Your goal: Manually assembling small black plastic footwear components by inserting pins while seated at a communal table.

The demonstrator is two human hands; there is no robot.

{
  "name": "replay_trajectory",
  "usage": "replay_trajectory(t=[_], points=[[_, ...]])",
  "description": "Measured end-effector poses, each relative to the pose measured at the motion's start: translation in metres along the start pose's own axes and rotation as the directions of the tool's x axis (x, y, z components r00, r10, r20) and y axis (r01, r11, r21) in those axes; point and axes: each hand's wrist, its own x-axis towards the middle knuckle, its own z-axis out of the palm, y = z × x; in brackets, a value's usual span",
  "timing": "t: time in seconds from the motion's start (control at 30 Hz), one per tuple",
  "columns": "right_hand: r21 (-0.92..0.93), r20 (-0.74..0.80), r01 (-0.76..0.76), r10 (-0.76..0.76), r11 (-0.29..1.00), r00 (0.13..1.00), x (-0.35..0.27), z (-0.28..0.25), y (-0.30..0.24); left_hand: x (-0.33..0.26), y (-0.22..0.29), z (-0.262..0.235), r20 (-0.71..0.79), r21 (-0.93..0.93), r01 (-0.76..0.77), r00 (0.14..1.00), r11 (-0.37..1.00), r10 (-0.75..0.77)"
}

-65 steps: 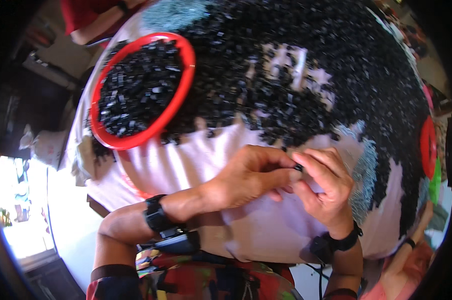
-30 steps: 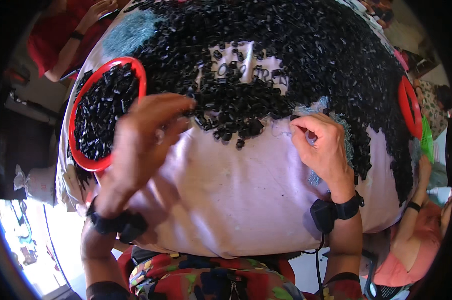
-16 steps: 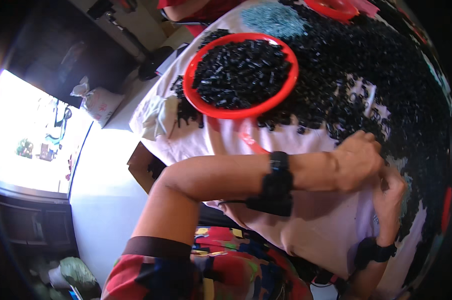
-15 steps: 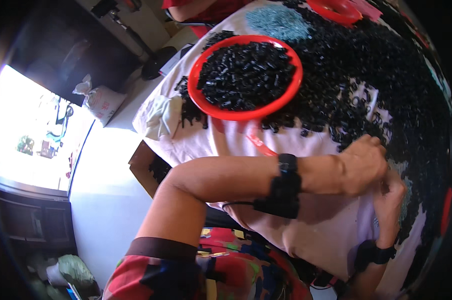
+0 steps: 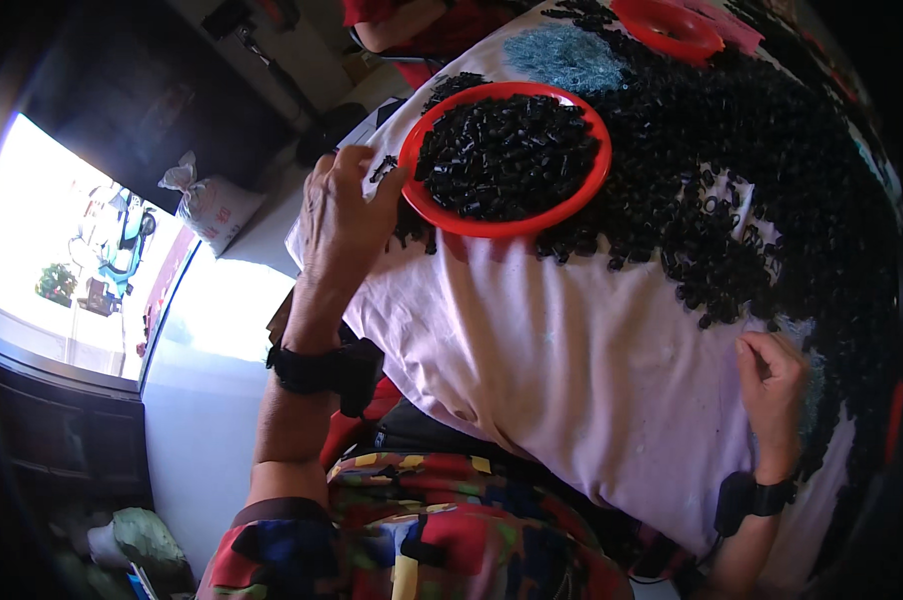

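Handling black bits (image 5: 512,155), I reckon — left hand (image 5: 344,212) spread beside red basin (image 5: 517,226), right hand (image 5: 778,382) curled, can't tell on what — calls for fingertip care next.

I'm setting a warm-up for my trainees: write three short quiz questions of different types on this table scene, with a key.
1. Multiple choice: what fills the nearer red basin?
a) folded cloths
b) small black pieces
c) green leaves
2. True or false: the left hand is nearer that basin than the right hand is.
3. Fill the gap: the pale heap just beyond the basin is ____ in colour.

Key: 1. b; 2. true; 3. blue
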Motion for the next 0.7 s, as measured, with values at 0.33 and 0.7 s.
replay_trajectory(t=[0.33,0.7], points=[[0.052,0.001,0.086,-0.086,0.995,0.996,0.002,0.002,-0.016,-0.007,-0.045,-0.024,0.36,0.134,0.211,0.9,0.968,-0.246],[0.059,-0.007,0.105,-0.104,0.993,0.995,0.0,0.004,-0.011,-0.014,0.016,-0.074,0.679,-0.727,0.682,0.731,0.074,-0.064]])
